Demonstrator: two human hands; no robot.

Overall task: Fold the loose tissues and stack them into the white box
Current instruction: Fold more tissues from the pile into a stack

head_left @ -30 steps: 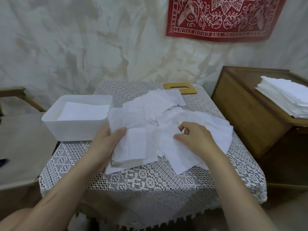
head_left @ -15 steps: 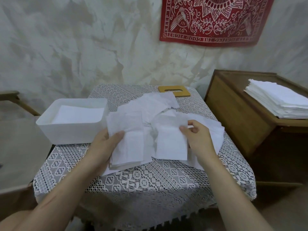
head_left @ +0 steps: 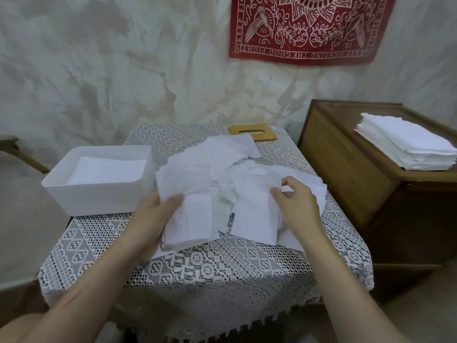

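Head view: white box (head_left: pixel 99 199) on lace-covered table (head_left: pixel 210 268) beside wooden cabinet (head_left: pixel 333 169).

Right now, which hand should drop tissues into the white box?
Left, probably. The left hand grips the folded stack right beside the white box. The right hand pinches a loose tissue farther from it.

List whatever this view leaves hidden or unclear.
Head view only:
- White box: front wall hides how deep its pile goes.
- Left hand: fingers hidden under the folded stack it holds.
- Right hand: curled fingers hide whether it pinches the tissue.
- Red wall cloth: cut off by the top edge.
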